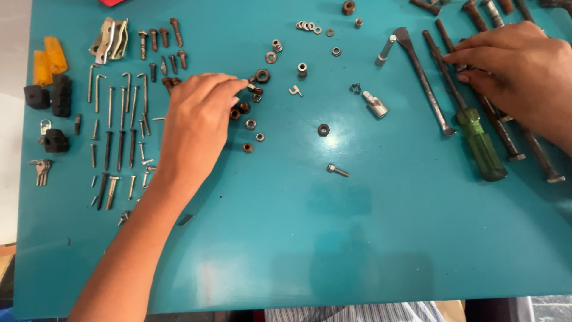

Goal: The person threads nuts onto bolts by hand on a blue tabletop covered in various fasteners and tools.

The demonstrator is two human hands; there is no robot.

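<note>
Far out beyond the left hand's wrist side lie two orange plastic blocks (47, 58) and some black rubber pieces (52, 95), with a small bunch of keys (40, 170) below them on the teal table (357, 238). Closer in, just beside the left forearm, rows of nails and screws (119, 143) lie sorted in columns, with short rusty bolts (161, 40) above them. The left hand (199, 122) rests palm down, fingers loosely together and stretched forward, its fingertips touching a cluster of dark nuts (253, 89); it grips nothing that can be seen. More nuts and small washers (250, 125) lie just beside its knuckles. Between the two hands sit a lone dark hex nut (323, 130), a short silver bolt (337, 170), a shiny socket adapter (375, 105) and a row of silver washers (307, 26). Near the right hand lie a flat pry bar (424, 80) and a screwdriver with a green handle (481, 146). The right hand (512, 68) lies flat, fingers extended and close together, pressing on the screwdriver's shaft and on long rusty bolts (506, 134) that run out beneath its palm; whether it grips any of them cannot be told.
</note>
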